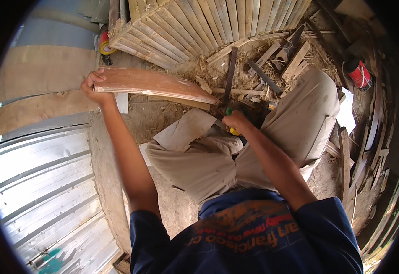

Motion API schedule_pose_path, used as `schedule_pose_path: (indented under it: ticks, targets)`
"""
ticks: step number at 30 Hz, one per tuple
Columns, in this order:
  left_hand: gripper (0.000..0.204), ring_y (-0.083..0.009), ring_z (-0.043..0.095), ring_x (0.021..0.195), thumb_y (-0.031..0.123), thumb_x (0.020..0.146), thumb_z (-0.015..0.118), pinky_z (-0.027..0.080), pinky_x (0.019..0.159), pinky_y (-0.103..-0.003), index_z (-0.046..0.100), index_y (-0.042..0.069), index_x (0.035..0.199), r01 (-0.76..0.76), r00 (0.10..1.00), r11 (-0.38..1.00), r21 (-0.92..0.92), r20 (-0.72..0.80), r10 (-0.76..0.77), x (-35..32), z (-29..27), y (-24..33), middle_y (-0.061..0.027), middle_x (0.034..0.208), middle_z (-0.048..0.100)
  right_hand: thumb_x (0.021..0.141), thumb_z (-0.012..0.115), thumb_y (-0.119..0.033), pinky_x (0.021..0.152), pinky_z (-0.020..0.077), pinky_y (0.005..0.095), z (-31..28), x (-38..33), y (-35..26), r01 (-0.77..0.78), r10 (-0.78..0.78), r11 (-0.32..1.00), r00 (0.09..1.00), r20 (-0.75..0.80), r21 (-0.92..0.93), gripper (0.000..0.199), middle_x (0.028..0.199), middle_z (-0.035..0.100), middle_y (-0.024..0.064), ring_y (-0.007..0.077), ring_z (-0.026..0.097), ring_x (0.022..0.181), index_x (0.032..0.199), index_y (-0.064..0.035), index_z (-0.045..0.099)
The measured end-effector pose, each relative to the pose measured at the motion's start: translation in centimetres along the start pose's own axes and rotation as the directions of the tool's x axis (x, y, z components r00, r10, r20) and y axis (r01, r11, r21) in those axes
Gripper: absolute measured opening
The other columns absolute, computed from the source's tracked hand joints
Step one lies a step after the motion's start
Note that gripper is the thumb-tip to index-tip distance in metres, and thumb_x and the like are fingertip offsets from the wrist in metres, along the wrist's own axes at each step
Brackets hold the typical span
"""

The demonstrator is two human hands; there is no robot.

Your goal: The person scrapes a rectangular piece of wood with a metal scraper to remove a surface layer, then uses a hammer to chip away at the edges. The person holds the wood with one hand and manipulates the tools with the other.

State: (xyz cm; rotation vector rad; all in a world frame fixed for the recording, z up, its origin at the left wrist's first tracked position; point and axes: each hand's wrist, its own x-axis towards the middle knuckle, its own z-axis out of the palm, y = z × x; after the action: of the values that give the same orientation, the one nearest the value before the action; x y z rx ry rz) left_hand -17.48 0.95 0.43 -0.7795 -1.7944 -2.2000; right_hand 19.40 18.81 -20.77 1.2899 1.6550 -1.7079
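Observation:
My left hand (94,86) is closed around the left end of a reddish-brown wooden board (149,83), thumb on top. The board reaches rightward, and its far end lies close to my right hand (237,121). That hand is wrapped round the green and yellow handle (234,131) of what looks like a handsaw; only a short stretch of grey blade (219,123) shows beside the fingers. A worn, pale flat piece (185,129) rests over my bent left leg, below the board. Whether the blade touches the board cannot be made out.
A slatted wooden structure (199,29) stands ahead. Wood offcuts (295,59) and shavings litter the ground beyond my knees. At left are corrugated metal sheets (44,160) and plywood (44,71). A red and black can (359,74) and long wood strips (370,123) are at right.

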Motion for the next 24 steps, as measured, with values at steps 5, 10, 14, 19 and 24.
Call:
schedule_pose_path:
  ticks: [5, 10, 14, 19, 24]
  targets:
    - [0.046, -0.0270, 0.057, 0.078, 0.033, 0.092, 0.031, 0.045, 0.093, -0.044, 0.046, 0.008, 0.057, -0.005, 0.998, 0.998, -0.059, 0.061, 0.008, 0.2, -0.9, -0.1, -0.0095, 0.057, 0.046, 0.093, 0.063, -0.008, 0.054, 0.0509, 0.0382, 0.1, -0.2, -0.5, -0.172, 0.161, 0.942, 0.985, 0.064, 0.289, 0.018, 0.070, 0.063, 0.0145, 0.0220, 0.062, 0.054, 0.082, 0.0072, 0.062]
    - [0.045, -0.0272, 0.056, 0.080, 0.032, 0.093, 0.030, 0.043, 0.096, -0.043, 0.045, 0.009, 0.057, -0.026, 0.997, 0.999, -0.021, 0.069, 0.027, -1.4, -0.6, 0.9, -0.0090, 0.058, 0.046, 0.096, 0.059, -0.007, 0.053, 0.0528, 0.0354, -0.2, -0.4, -0.9, -0.235, 0.188, 0.891, 0.970, 0.156, 0.388, 0.015, 0.068, 0.059, 0.0107, 0.0200, 0.060, 0.052, 0.089, 0.0064, 0.058]
    - [0.045, -0.0281, 0.056, 0.083, 0.032, 0.093, 0.031, 0.042, 0.095, -0.042, 0.044, 0.009, 0.058, 0.002, 1.000, 1.000, -0.016, 0.009, -0.002, -2.8, 0.4, 1.9, -0.0092, 0.060, 0.046, 0.097, 0.060, -0.008, 0.051, 0.0535, 0.0314, -0.3, -0.5, -1.2, -0.313, 0.211, 0.812, 0.945, 0.252, 0.493, 0.014, 0.067, 0.057, 0.0084, 0.0174, 0.059, 0.052, 0.092, 0.0021, 0.053]
    - [0.045, -0.0275, 0.057, 0.084, 0.031, 0.095, 0.029, 0.043, 0.094, -0.042, 0.045, 0.008, 0.059, -0.033, 0.997, 0.999, -0.027, 0.072, 0.035, -3.8, 1.7, 1.9, -0.0100, 0.062, 0.048, 0.096, 0.065, -0.011, 0.049, 0.0529, 0.0281, -0.1, -0.4, -0.4, -0.399, 0.228, 0.752, 0.904, 0.361, 0.524, 0.019, 0.067, 0.055, 0.0055, 0.0140, 0.057, 0.053, 0.095, -0.0005, 0.049]
    - [0.046, -0.0261, 0.057, 0.082, 0.030, 0.097, 0.027, 0.044, 0.093, -0.043, 0.045, 0.008, 0.061, -0.023, 1.000, 1.000, 0.004, 0.008, 0.023, -2.0, 2.2, 0.8, -0.0090, 0.061, 0.048, 0.096, 0.065, -0.013, 0.049, 0.0527, 0.0270, -0.1, -0.2, 0.2, -0.409, 0.335, 0.714, 0.912, 0.235, 0.569, 0.021, 0.069, 0.055, 0.0049, 0.0127, 0.057, 0.052, 0.099, -0.0003, 0.049]
